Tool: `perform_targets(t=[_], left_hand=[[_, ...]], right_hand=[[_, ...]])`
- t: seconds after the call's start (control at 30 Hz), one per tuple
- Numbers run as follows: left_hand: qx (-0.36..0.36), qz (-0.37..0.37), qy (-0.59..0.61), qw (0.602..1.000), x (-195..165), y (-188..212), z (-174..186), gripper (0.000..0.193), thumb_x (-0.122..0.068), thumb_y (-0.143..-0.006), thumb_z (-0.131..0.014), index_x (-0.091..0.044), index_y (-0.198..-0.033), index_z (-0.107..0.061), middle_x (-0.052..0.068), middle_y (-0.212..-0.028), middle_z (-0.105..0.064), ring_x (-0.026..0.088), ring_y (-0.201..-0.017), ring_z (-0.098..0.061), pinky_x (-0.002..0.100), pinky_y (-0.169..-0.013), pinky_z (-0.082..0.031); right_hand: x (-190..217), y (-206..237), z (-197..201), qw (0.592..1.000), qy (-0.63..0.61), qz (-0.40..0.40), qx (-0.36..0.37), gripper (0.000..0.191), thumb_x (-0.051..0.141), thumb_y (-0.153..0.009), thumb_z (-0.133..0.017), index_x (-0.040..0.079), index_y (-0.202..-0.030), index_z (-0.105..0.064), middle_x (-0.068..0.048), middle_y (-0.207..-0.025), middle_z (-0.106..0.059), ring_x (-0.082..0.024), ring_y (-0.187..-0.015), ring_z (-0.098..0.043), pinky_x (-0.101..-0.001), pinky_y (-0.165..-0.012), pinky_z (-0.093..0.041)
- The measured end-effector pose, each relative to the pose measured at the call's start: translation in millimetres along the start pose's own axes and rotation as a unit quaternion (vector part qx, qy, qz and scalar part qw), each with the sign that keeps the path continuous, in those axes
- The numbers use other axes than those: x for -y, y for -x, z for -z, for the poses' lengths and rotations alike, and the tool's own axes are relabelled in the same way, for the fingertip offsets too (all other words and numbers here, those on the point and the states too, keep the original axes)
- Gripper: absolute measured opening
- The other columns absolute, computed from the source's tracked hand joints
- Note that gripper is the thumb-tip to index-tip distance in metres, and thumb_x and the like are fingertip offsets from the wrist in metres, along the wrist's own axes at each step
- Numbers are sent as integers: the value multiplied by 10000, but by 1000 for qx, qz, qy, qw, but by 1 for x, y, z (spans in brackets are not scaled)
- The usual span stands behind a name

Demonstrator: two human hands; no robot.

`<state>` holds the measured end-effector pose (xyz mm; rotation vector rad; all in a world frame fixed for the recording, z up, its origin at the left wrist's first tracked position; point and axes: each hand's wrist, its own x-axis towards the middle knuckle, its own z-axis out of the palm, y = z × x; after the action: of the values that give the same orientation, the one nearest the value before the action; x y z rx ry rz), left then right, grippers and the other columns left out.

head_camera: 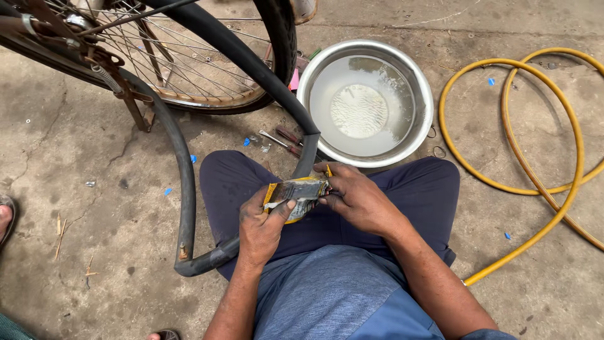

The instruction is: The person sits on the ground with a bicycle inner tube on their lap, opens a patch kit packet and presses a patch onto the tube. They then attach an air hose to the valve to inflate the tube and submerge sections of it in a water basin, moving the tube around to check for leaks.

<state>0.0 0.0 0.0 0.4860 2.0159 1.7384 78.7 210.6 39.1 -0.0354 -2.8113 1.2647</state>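
Both my hands hold a flattened silver and yellow tube (296, 191) of the squeeze kind over my lap. My left hand (263, 226) grips its left end, thumb on top. My right hand (355, 198) pinches its right end. A black bicycle inner tube (185, 189) loops from the wheel down past my left knee and back up under the squeeze tube, lying across my thigh.
A steel basin (428, 94) of cloudy water stands just beyond my knees. A bicycle wheel (189, 56) and rusty stand are at the upper left. A yellow hose (541, 176) coils on the concrete at the right. Small tools (283, 140) lie near the basin. Another person's foot (5, 217) shows at the left edge.
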Motion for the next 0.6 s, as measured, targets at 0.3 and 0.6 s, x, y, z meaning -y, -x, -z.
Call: perform_targets(t=[0.3,0.6], left_hand=[[-12,-47,18,999,14,-11,-5,255,-208,-945,-744,-23,-1120,-721,79,-948,-802,143,-889,-766,301,-776,-624],[-28,-41,-3,999,19,-6,-5,284,-203,-925,-751,-36,-1153,-726,74,-954,-803,144,-904,-777,299,-778,-636]], right_hand=[[-4,-1,-20,987,27,-8,-161,209,34,-806,-772,2,-1000,-700,-129,-1405,-591,-295,-1183,-647,-391,-969,-547],[-3,4,-14,995,-100,-6,-25,308,127,-846,-755,-18,-1113,-707,-134,-1414,-572,-327,-1284,-583,-438,-1023,-491]])
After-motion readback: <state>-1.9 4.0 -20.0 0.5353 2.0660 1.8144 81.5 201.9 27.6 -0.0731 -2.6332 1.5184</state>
